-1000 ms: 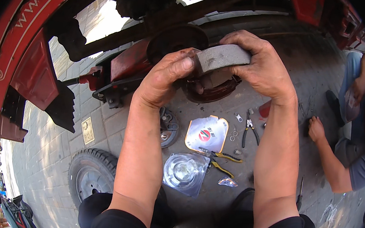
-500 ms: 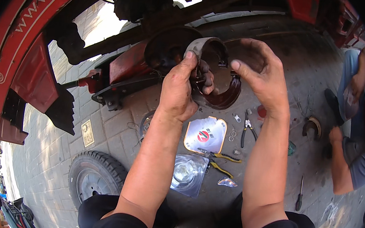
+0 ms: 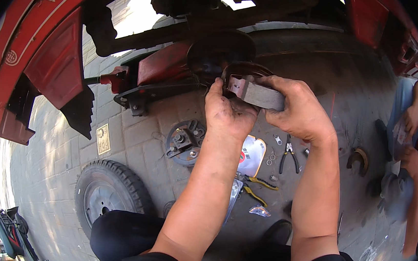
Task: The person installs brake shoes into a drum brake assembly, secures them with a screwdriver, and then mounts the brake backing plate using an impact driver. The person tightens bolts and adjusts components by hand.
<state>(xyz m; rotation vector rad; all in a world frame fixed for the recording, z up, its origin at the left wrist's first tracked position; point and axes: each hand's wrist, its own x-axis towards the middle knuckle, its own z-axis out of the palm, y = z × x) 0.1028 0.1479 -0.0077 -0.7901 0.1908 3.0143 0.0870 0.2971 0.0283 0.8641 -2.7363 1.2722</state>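
My right hand point(image 3: 301, 112) is closed round a curved brake shoe with a grey lining point(image 3: 264, 96), held below the dark hub plate point(image 3: 208, 48) of the vehicle. My left hand point(image 3: 229, 114) grips beneath it, thumb up along a dark brown curved part point(image 3: 247, 69), apparently a second shoe; its other fingers are mostly hidden. On the paving below lie a round backing plate with bolts point(image 3: 182, 143), a white printed bag point(image 3: 252, 158), black pliers point(image 3: 290, 160), yellow-handled pliers point(image 3: 258, 193) and small rings point(image 3: 270, 159).
The red vehicle body point(image 3: 43, 44) arches overhead. A loose tyre point(image 3: 111, 196) lies at the lower left. Another curved shoe point(image 3: 358, 160) sits at the right. A co-worker's arm point(image 3: 412, 205) and legs point(image 3: 399, 116) are at the right edge. Parked bikes point(image 3: 12, 232) show far left.
My right hand, apart half a second ago, has closed on the grey shoe, which now lies horizontal. Both hands shifted right and lower in view, uncovering the backing plate. The co-worker's arm moved.
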